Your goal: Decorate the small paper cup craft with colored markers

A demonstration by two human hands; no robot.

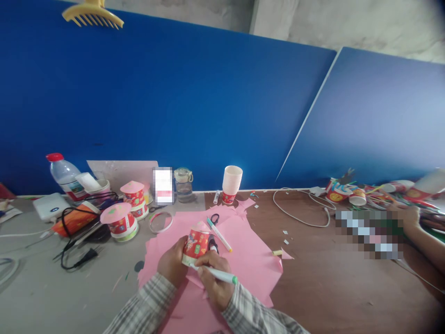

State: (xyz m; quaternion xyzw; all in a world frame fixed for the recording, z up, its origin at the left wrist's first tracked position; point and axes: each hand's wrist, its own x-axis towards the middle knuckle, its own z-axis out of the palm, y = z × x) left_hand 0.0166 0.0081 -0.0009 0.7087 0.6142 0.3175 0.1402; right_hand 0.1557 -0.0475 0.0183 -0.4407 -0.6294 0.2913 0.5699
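Plaid sleeves enter at the bottom centre of the frame. Our left hand (173, 262) has its grip clamped around a red paper cup (196, 244), lying tilted on the pink paper sheet (250, 264) at lower centre. Our right hand (212, 278) has its grip closed on a white pen with a green cap (218, 274), held against the cup's rim side.

Step in hand, as we judge it: marking or tracing at the cup on the pink sheet. The next move likely calls for a steady cup and the pen tip kept tight to its edge.

Counts:
- Pens: two, one held, one loose (219, 234) on the sheet just above the cup.
- Scissors (214, 218): one pair, black handles, at the sheet's top edge.
- Finished cups with pink roofs: two, (120, 221) and (134, 196), middle left.
- Stack of plain cups (231, 184): one, centre, against the blue wall.
- Water bottle (65, 177): one, red cap, left.
- Glass jar (183, 184): one.
- Tape ring (161, 221): one.
- Black cable with plug (78, 260): one, lower left on the tabletop (330, 287).

Another person's hand (410, 218) rests at the right edge, among more red cups; their number is unclear.
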